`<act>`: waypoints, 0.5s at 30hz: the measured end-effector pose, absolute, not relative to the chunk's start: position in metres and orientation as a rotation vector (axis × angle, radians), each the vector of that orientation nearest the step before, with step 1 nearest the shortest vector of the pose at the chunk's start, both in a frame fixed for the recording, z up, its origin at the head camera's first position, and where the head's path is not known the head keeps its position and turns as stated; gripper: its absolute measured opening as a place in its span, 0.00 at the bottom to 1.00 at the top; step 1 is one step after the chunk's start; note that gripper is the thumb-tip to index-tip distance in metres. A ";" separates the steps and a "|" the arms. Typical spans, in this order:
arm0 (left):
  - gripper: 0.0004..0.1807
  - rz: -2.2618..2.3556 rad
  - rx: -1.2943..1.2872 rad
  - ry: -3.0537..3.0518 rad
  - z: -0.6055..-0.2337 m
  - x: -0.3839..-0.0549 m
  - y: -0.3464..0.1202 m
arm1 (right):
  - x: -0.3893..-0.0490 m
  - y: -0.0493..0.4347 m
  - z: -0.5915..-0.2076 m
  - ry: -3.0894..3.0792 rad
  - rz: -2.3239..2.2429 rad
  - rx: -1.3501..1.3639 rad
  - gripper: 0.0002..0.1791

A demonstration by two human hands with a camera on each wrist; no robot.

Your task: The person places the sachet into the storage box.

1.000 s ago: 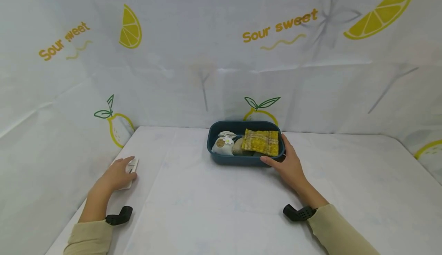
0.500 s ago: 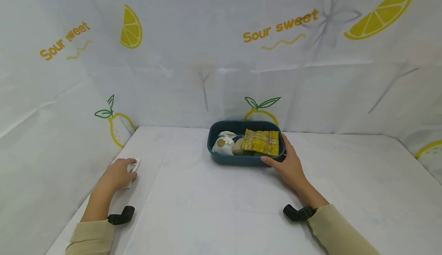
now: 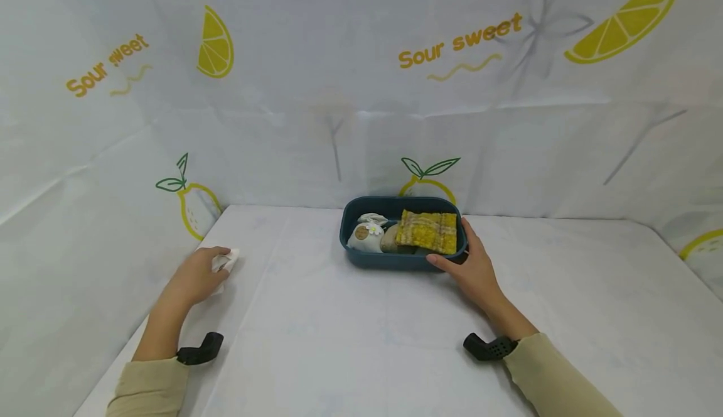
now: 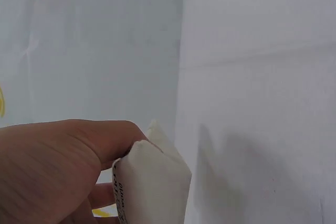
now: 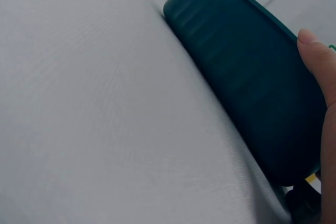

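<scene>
At the left side of the table, my left hand (image 3: 194, 277) pinches a small white cloth sachet (image 4: 157, 182) between thumb and fingers. Black printed letters show along one side of it. In the left wrist view its shadow falls on the tabletop, and the sachet looks lifted. My right hand (image 3: 473, 271) grips the right end of a dark teal storage bin (image 3: 390, 262), thumb on the front rim and fingers round the end. Inside lie a white pouch with a daisy (image 3: 366, 239), a beige rounded item (image 3: 390, 241) partly covered, and a yellow plaid pouch (image 3: 427, 232) on top.
A white cloth covers the table (image 3: 316, 335). Behind and to the left rises a white sheet (image 3: 271, 90) printed with lemons and lettering. Black cameras sit on both wrists, the left wrist camera (image 3: 200, 349) close above the table.
The left hand has raised the white sachet from the table, moving slightly forward and to the right. Right hand and bin stay put.
</scene>
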State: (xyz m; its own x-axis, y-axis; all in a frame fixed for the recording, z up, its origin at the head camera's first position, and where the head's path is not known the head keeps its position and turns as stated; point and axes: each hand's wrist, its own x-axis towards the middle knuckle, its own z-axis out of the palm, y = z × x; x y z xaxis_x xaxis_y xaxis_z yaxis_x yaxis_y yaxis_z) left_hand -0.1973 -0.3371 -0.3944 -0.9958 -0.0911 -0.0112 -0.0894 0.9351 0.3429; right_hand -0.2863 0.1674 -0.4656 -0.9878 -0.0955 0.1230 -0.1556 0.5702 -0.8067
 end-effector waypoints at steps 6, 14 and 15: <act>0.26 -0.614 0.096 -3.005 -0.380 -0.198 -0.312 | -0.284 0.167 -0.465 -2.722 1.414 0.226 0.62; 0.26 -0.681 0.002 -2.933 -0.363 -0.209 -0.269 | -0.286 0.167 -0.465 -2.734 1.412 0.219 0.62; 0.26 -0.689 -0.014 -2.927 -0.361 -0.212 -0.263 | -0.286 0.167 -0.465 -2.737 1.411 0.219 0.62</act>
State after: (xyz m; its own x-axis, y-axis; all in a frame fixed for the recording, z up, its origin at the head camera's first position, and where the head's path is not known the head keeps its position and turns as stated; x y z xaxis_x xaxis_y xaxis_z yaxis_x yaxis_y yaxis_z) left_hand -0.2117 -0.2630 -0.3615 -0.9910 -0.0218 0.1324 0.0396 0.8954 0.4435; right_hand -0.2857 0.1670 -0.4646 -0.9885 -0.1010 0.1129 -0.1505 0.5724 -0.8060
